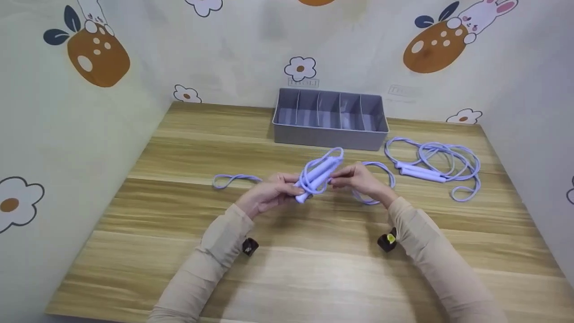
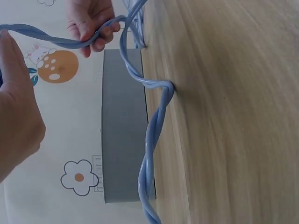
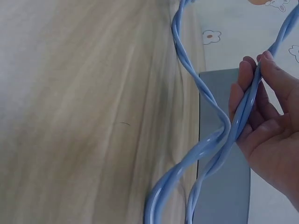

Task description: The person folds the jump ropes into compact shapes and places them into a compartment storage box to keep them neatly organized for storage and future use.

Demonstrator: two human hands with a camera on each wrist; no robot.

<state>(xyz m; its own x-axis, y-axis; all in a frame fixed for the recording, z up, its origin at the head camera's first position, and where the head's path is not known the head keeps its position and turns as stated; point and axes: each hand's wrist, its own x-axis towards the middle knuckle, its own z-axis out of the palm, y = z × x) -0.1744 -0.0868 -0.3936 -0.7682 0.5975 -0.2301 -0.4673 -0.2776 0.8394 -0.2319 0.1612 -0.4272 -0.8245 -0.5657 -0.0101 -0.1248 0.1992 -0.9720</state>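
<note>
Our two forearms [image 1: 197, 278] angled inward from either side, long beige fabric sleeves [image 1: 432, 251] down to the wrists, our bare left hand [image 1: 272, 193] gripping with curled fingers, our bare right hand [image 1: 361, 180] near it, thumb and fingers pinching

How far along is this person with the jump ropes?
Done: some rope already loops around two handles.
In hand: the left hand holds those handles while the right hand pinches the rope beside them.
Left, probably: winding the slack rope on the table, then the second jump rope, lying in loose loops at right.
</note>
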